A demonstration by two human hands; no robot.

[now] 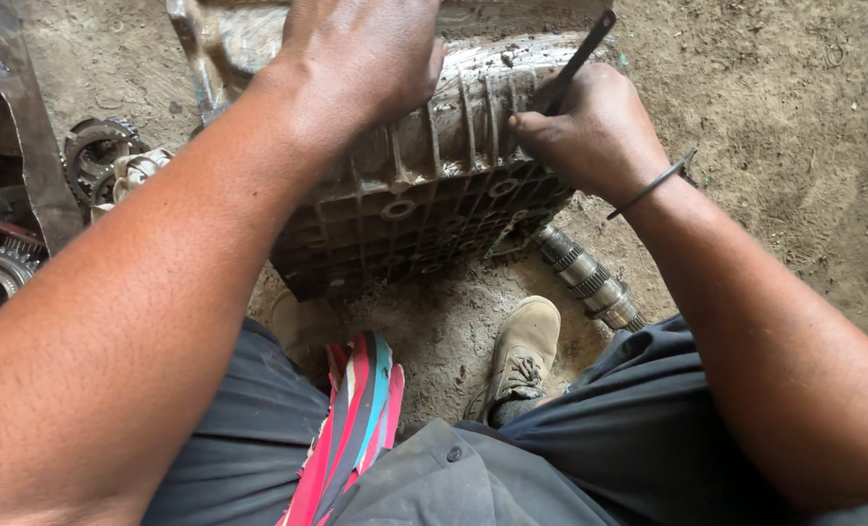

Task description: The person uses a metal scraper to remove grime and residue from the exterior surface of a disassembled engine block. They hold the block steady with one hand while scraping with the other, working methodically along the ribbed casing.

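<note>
A grimy ribbed metal gearbox casing (pixel 424 205) lies on the dirt in front of me. My left hand (pixel 356 58) presses flat on its upper part, fingers spread over the ribs. My right hand (pixel 594 131) is closed around a thin dark metal tool (pixel 578 58), whose lower end meets the ribbed surface of the casing near my thumb. A black band circles my right wrist. A splined steel shaft (pixel 590 278) sticks out from under the casing at its lower right.
Several gears and bearings (pixel 103 156) lie on the ground at the left beside a metal sheet (pixel 25 117). My tan shoe (pixel 521 356) rests below the casing. A striped red, blue and black cloth (pixel 356 419) lies on my lap. Loose dirt (pixel 794 127) spreads to the right.
</note>
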